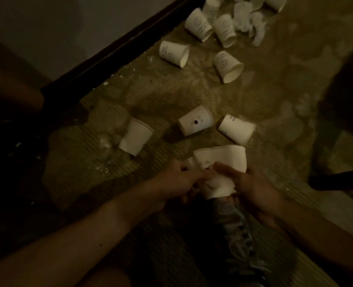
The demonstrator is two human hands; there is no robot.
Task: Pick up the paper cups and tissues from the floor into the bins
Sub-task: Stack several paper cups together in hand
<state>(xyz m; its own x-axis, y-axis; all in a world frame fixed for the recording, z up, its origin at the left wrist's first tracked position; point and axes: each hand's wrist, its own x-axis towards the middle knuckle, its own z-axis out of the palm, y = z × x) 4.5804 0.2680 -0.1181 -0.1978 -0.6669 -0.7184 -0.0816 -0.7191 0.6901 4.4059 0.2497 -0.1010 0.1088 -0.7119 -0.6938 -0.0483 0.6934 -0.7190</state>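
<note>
A person's two hands meet low over a dim, stained floor (171,96), both gripping a squashed paper cup (227,158). The left hand (177,179) curls its fingers onto the cup's near edge, and the right hand (252,189) lays its thumb across the cup with the fingers underneath. A white wad (215,187) is pressed between the palms (tissue or a second cup, the gloom does not tell). Just beyond the hands three fallen cups (195,123) lie on their sides, apart from one another. Farther off, two more cups (228,66) lie tipped over. Beyond these, farthest from the hands, a heap of cups (225,30) touches crumpled tissues (248,21) beside a dark skirting board (113,50).
</note>
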